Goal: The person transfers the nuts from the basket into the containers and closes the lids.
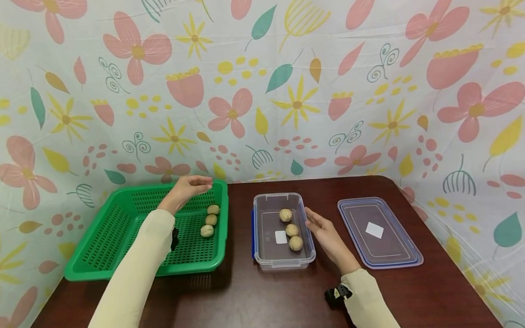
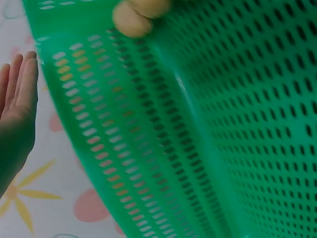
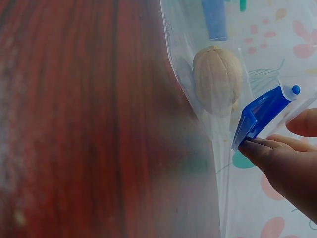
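Note:
Over the back right part of a green slotted basket (image 1: 225, 233), my left hand (image 1: 187, 190) hovers with fingers straight and nothing held. In the left wrist view that hand (image 2: 19, 106) appears beyond the basket wall. Three walnuts (image 1: 210, 220) lie in a row along the basket's right side. A clear plastic container (image 1: 266, 260) holds three more walnuts (image 1: 292, 230). My right hand (image 1: 327, 236) is at the container's right side, fingers extended. In the right wrist view, its fingertips meet a blue clip (image 3: 262, 114) on the container wall, and one walnut (image 3: 217, 77) shows through the plastic.
A clear lid with a blue seal (image 1: 378, 237) and a white label lies to the right on the dark wooden table (image 1: 232, 300). Behind the table hangs a flower-patterned cloth (image 1: 251, 87). A white square sticker (image 1: 281, 237) is at the container's bottom.

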The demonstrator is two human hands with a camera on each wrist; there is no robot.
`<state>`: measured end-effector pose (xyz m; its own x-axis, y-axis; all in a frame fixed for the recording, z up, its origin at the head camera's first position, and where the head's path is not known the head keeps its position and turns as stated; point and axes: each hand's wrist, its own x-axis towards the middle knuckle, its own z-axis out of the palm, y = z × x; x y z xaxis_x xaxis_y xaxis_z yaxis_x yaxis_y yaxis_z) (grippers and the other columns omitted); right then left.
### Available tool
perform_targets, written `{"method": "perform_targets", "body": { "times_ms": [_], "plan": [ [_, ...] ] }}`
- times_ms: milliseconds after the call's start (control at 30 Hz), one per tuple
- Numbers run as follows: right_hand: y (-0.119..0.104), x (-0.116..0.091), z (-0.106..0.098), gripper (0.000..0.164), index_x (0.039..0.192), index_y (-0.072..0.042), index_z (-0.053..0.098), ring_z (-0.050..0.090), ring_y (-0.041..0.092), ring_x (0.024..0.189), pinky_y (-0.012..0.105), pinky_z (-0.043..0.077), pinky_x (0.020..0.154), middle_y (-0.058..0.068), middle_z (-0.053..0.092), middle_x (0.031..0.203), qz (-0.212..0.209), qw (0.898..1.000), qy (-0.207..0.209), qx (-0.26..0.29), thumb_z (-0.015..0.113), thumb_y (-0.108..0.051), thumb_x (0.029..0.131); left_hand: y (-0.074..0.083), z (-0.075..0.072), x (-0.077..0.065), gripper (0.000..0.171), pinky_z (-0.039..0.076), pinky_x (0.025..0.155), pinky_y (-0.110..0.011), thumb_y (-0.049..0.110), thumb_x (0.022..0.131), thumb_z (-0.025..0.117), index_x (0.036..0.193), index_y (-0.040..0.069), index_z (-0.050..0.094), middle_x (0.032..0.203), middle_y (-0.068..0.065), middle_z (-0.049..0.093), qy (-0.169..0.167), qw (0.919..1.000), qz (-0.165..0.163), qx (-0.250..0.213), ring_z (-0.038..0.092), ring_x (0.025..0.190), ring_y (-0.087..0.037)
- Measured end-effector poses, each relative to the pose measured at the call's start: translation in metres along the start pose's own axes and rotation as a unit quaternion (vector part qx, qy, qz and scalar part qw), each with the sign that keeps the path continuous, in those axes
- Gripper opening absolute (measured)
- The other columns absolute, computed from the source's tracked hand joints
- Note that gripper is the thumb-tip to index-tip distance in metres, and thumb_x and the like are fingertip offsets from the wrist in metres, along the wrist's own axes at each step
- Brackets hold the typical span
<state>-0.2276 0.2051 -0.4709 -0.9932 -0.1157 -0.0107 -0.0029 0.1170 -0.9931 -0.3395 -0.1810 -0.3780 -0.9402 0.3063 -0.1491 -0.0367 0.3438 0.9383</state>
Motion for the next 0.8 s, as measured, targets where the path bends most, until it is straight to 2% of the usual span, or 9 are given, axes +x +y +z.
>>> {"method": "perform_targets", "body": {
  "times_ms": [200, 467, 800],
  "plan": [
    [0.002, 0.001, -0.001, 0.051, 0.15, 0.003, 0.025, 0.02, 0.032, 0.144, 0.047, 0.019, 0.116, 0.021, 0.024, 0.155, -0.002, 1.0, 0.004, -0.003, 0.041, -0.004, 0.103, -0.021, -0.005, 0.01, 0.046, 0.038, 0.108, -0.043, 0.016, 0.096, 0.061, 0.139, 0.004, 0.051, 0.138, -0.017, 0.051, 0.001, 0.9989, -0.036, 0.029, 0.046, 0.129, -0.032],
    [0.002, 0.001, -0.001, 0.051, 0.15, 0.002, 0.027, 0.021, 0.031, 0.144, 0.046, 0.019, 0.116, 0.019, 0.024, 0.155, 0.0, 1.0, 0.005, -0.007, 0.042, -0.005, 0.102, -0.038, -0.002, 0.012, 0.043, 0.036, 0.108, -0.048, 0.014, 0.096, 0.061, 0.135, -0.002, 0.053, 0.138, -0.021, 0.05, -0.012, 0.9977, -0.042, 0.051, 0.045, 0.128, -0.036],
    [0.003, 0.001, -0.002, 0.05, 0.15, 0.003, 0.027, 0.021, 0.031, 0.144, 0.046, 0.019, 0.116, 0.02, 0.025, 0.155, -0.004, 1.0, 0.003, -0.004, 0.042, -0.005, 0.103, -0.052, 0.006, 0.013, 0.036, 0.037, 0.106, -0.052, 0.014, 0.097, 0.059, 0.13, -0.001, 0.059, 0.133, -0.021, 0.055, -0.024, 0.9915, -0.049, 0.118, 0.048, 0.125, -0.038]
  ]
}}
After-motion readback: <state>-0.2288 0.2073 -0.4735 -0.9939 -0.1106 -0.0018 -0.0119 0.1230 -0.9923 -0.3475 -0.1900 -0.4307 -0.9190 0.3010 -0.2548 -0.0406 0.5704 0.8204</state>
